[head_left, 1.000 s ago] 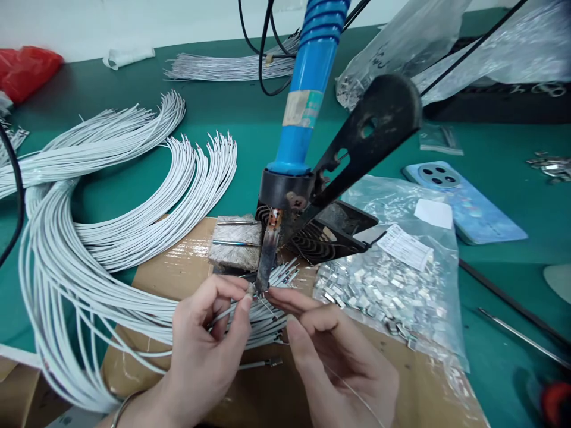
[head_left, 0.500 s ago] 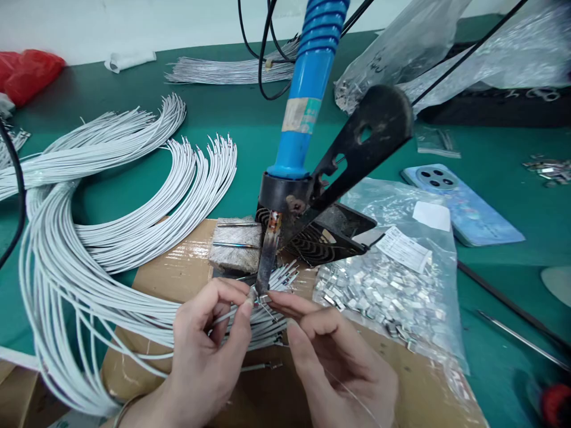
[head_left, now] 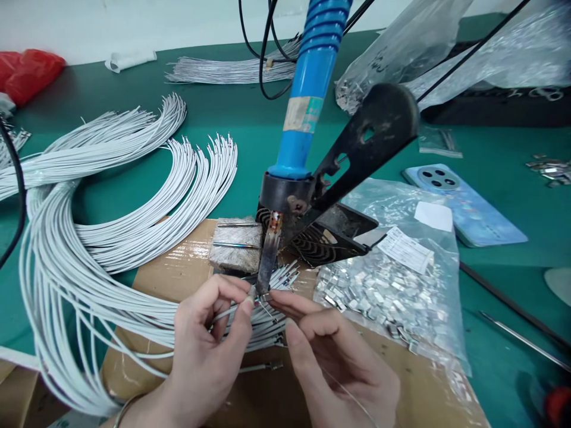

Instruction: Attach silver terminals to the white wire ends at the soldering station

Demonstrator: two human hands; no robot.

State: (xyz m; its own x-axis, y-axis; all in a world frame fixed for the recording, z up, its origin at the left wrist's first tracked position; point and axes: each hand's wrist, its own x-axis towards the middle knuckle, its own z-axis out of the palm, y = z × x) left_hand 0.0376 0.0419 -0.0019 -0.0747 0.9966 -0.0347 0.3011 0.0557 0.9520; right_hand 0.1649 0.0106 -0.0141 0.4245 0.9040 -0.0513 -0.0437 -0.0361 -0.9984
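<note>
Both hands meet just below the blue soldering iron's [head_left: 307, 101] tip, the left hand [head_left: 209, 351] pinching a white wire [head_left: 228, 313] by its end, the right hand [head_left: 339, 362] closed on a thin solder strand [head_left: 348, 393] just beside it.

left hand [head_left: 209, 351] pinches white wire [head_left: 232, 309] | soldering iron [head_left: 307, 113] tip touching

Your green table [head_left: 250, 137] meets a plain white wall [head_left: 178, 24] along its far edge. Soft, even light covers it. Brown cardboard [head_left: 423, 398] lies at its near edge.
</note>
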